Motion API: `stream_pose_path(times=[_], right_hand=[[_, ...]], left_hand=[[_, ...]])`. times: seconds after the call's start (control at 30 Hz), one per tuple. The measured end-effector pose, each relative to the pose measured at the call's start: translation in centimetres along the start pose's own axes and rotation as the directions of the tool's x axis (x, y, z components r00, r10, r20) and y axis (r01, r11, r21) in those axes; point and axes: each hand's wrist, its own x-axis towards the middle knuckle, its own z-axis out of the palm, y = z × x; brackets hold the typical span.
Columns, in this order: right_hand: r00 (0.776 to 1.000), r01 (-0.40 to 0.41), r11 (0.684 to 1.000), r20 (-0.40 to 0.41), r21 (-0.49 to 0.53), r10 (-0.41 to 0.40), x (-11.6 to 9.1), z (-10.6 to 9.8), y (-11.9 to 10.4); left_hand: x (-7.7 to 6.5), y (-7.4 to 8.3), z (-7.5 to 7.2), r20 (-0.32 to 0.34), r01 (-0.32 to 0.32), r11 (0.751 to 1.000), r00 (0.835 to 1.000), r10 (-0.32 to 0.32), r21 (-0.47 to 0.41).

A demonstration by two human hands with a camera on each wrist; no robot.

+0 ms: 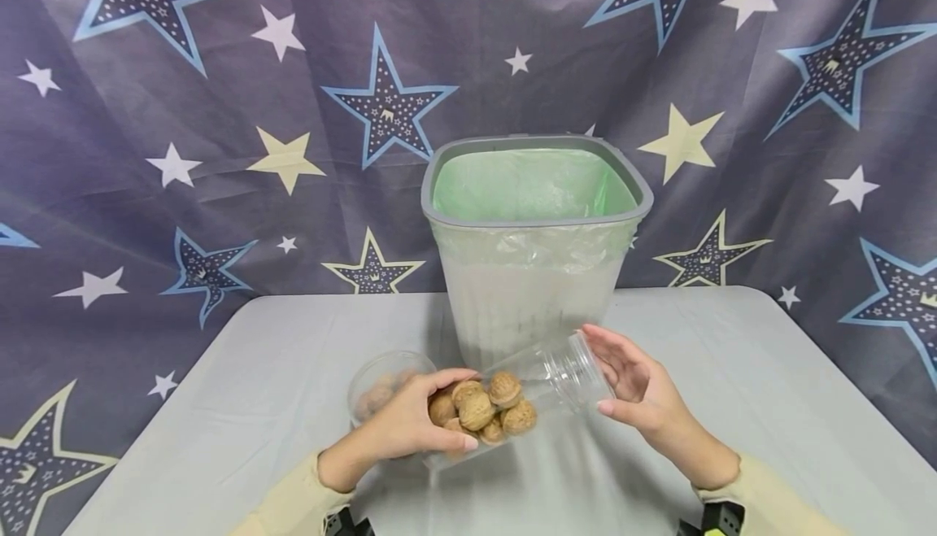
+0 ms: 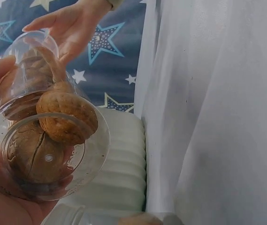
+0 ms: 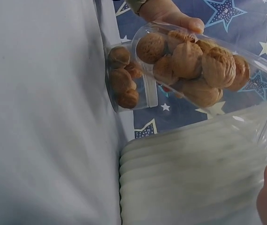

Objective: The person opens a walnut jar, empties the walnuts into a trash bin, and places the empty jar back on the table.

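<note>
While gripping clear jar in left hand, with right hand spread wide near rim, support rim before altering tilt, to retain walnuts.

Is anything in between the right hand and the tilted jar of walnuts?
Nothing visible is: the right hand is right at one end of the tilted jar. The left hand holds it nearer the other end, and the second jar sits over on that side.
</note>
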Motion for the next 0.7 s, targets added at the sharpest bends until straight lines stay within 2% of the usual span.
stream_pose_path(times=[0.2,0.33,0.47,0.6,0.7], right_hand=[[0.999,0.019,0.999,-0.039,-0.03,-0.02,-0.5,-0.5,0.1],[0.998,-0.008,1.0,-0.064,-0.028,0.007,-0.9,-0.7,0.3],[0.995,-0.073,0.992,-0.072,-0.105,0.065,-1.3,-0.9,0.6],[0.984,-0.169,0.962,-0.085,-0.216,0.153,-1.6,-0.8,0.6],[0.976,-0.212,0.943,-0.102,-0.255,0.192,-1.8,-0.7,0.6]], left_hand=[[-0.2,0.0,-0.3,-0.021,-0.03,0.999,0.999,0.031,0.024],[-0.3,0.0,-0.5,-0.035,-0.039,0.998,0.999,0.04,0.041],[-0.4,0.1,-0.5,-0.042,-0.029,0.999,0.999,0.031,0.038],[-0.5,0.3,-0.6,-0.048,-0.019,0.999,0.999,0.021,0.045],[-0.5,0.5,-0.7,-0.054,-0.008,0.998,0.998,0.011,0.057]])
